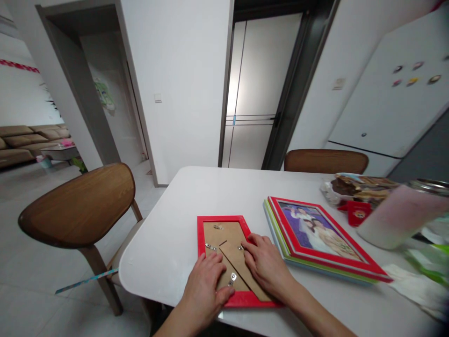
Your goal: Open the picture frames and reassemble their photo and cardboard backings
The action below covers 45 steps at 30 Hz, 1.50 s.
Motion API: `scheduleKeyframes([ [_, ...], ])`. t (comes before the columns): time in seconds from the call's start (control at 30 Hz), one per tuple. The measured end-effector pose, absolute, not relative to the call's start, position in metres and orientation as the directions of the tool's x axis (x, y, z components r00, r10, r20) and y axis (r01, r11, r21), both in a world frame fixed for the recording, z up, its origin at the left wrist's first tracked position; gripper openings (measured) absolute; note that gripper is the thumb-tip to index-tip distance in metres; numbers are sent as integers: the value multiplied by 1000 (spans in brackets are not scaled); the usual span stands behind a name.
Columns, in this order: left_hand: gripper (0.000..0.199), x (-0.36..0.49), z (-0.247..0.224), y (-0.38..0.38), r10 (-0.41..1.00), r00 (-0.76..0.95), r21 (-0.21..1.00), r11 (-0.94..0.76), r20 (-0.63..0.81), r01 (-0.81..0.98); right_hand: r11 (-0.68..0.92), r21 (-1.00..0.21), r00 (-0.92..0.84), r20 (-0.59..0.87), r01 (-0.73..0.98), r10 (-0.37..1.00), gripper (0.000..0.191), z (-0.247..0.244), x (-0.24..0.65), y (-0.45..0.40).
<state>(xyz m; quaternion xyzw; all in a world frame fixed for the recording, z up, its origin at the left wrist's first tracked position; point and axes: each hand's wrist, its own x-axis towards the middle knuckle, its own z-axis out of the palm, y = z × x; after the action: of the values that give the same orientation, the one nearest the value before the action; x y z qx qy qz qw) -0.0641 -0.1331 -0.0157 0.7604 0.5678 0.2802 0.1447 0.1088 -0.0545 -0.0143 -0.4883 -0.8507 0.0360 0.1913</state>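
A red picture frame (200, 236) lies face down on the white table, its brown backing board (226, 230) upward. Small metal turn clips (232, 279) sit along the board's edges, and a dark diagonal stand slot runs across it. My left hand (206, 283) rests over the frame's lower left side, fingers laid out and thumb apart near the bottom edge. Over the right side, my right hand (266, 264) bends its fingers against the edge, fingertips at the right-hand metal clip (240, 248). The palm side of both hands is hidden.
Right of the frame lies a stack of picture frames, topped by a red one (317, 231) with a photo. Beyond stand a pink-white jar (396, 217), a red packet (358, 213), plastic-wrapped items (365, 187) and tissue (417, 285). Wooden chairs (80, 206) flank the table (164, 224).
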Motion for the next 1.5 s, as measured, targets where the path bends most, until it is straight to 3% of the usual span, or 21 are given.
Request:
scheduleKeyframes([
  [0.33,30,-64,-16,-135,950,171,505,-286,261,814,538,-384,-403,380,750,833,29,-32,119,-63],
  [0.7,31,-66,-22,-138,933,153,513,-311,325,800,522,-364,-397,367,771,841,26,-25,114,-64],
  [0.87,12,-68,-20,-145,914,107,549,-326,392,770,660,-379,-575,325,648,751,27,-11,96,-74],
  [1.07,21,-69,-19,-143,909,118,540,-338,400,771,808,-380,-799,232,451,555,35,4,98,-99],
  [1.23,23,-71,-21,-142,906,111,549,-342,409,762,831,-369,-824,235,416,516,30,5,110,-110],
  [1.37,21,-72,-21,-144,901,128,548,-358,414,756,775,-444,-758,270,450,594,33,-3,114,-100],
  [1.5,18,-73,-21,-144,904,130,550,-356,407,756,783,-455,-804,210,424,557,22,-8,109,-85],
])
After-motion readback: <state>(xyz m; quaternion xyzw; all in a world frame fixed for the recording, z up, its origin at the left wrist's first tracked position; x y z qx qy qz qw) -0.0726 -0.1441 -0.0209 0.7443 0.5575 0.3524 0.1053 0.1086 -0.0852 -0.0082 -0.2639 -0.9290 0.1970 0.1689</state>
